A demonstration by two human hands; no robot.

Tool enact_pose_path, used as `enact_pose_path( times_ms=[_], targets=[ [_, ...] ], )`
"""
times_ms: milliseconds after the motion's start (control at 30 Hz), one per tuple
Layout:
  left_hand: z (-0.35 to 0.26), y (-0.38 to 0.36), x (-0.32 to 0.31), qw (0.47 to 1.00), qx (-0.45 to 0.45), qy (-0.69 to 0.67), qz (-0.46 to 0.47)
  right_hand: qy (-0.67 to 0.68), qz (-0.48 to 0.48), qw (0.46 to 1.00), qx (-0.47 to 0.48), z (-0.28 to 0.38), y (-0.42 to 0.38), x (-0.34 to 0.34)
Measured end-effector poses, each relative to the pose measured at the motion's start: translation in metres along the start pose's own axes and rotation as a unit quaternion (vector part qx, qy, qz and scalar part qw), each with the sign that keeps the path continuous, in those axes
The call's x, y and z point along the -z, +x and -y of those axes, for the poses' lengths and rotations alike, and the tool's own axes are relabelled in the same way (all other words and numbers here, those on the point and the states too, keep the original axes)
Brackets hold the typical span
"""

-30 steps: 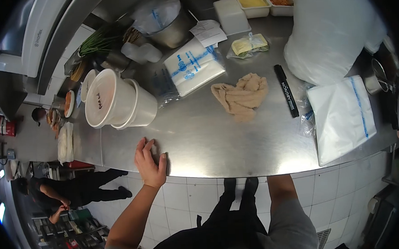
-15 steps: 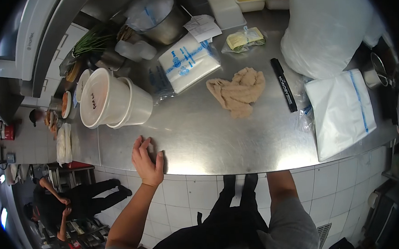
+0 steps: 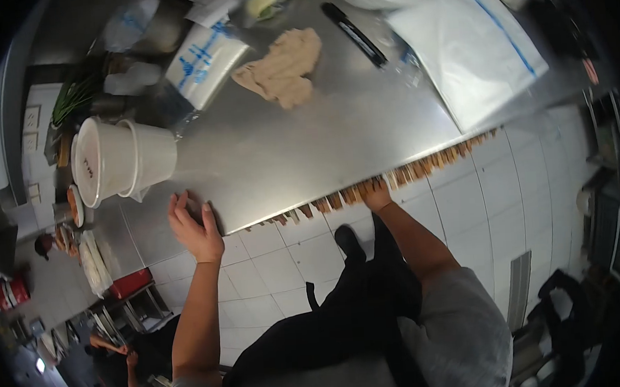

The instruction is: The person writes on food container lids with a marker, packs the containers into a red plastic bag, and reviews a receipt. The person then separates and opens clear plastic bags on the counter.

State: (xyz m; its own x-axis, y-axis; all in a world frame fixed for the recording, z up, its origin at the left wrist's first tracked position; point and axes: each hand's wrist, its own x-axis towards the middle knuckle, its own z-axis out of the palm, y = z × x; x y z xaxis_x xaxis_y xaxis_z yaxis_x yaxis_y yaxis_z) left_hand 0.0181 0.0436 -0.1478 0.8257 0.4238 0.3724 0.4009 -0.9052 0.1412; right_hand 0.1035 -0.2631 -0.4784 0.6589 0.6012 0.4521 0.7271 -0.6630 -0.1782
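My left hand [image 3: 197,232] rests on the steel table [image 3: 279,160] by its front edge, fingers spread and loosely bent, with nothing in it. Just below that edge, my right hand [image 3: 376,195] is at a long row of brown and pale strips [image 3: 422,169] that look like wood. Its fingertips are among the strips and partly hidden, so I cannot make out a grip. A crumpled tan cloth [image 3: 284,67] lies on the table, with a black marker-shaped packet or pen [image 3: 354,35] to its right.
White lidded tubs [image 3: 144,157] stand at the left. Behind the cloth lies a pack of plastic bags with blue print [image 3: 203,65]. A white plastic sheet or bag [image 3: 468,56] covers the right side. Another person [image 3: 125,361] is at lower left.
The row of strips has come into sight below the table edge. My right hand, hidden under the table before, now shows there. The view has turned and shifted; my left hand stays on the table.
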Motion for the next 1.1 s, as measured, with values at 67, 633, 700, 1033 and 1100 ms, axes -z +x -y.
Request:
enact_pose_path(
  times_ms=[67,633,700,1033,1100],
  targets=[
    [0.004,-0.002,-0.002,1.000,-0.005,0.013,-0.003,0.247,0.271,0.913,-0.176,0.014,-0.002,0.041],
    [0.010,-0.007,-0.008,1.000,0.023,0.010,0.002,0.080,0.116,0.977,-0.160,-0.036,0.089,0.018],
    [0.008,-0.006,-0.007,1.000,0.023,0.012,0.002,0.105,0.103,0.968,-0.205,-0.039,0.092,-0.009],
    [0.016,-0.007,-0.009,1.000,0.008,0.005,0.003,0.073,0.093,0.981,-0.156,-0.036,0.107,0.003],
    [0.017,-0.006,-0.009,1.000,0.010,0.005,0.004,0.073,-0.003,0.985,-0.159,-0.028,0.105,0.003]
  ],
)
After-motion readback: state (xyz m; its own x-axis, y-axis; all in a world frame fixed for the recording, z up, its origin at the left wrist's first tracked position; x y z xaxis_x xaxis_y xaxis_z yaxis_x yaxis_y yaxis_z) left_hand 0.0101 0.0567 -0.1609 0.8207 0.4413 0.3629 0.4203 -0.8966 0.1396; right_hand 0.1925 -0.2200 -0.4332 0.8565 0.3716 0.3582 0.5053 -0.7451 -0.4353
